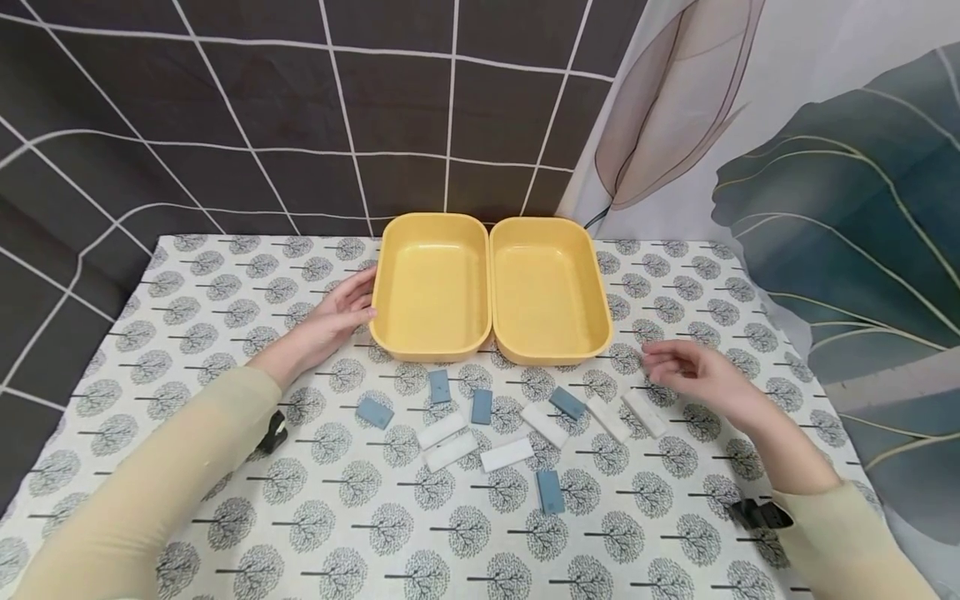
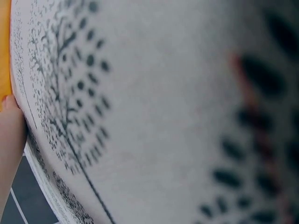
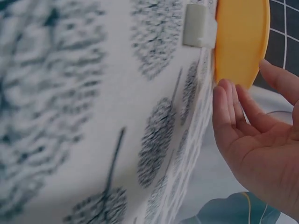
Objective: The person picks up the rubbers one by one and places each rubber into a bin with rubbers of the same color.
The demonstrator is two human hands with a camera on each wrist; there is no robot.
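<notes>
Two yellow rectangular trays stand side by side at the back of the table, the left tray (image 1: 432, 287) and the right tray (image 1: 551, 287). My left hand (image 1: 339, 310) rests at the outer wall of the left tray, fingers extended and the thumb lower down. To the right of the right tray, my right hand (image 1: 693, 372) hovers with loosely bent fingers, holding nothing. Nearest to it lies a white block (image 1: 645, 412), with another white block (image 1: 608, 418) beside it. In the right wrist view the right hand (image 3: 261, 135) shows its palm and relaxed fingers.
Several blue blocks, among them one blue block (image 1: 551, 492) closest to the front, and several white blocks, such as this white block (image 1: 507, 454), lie scattered before the trays. The tree-print tablecloth (image 1: 315, 517) reaches back to a dark tiled-pattern wall (image 1: 397, 108).
</notes>
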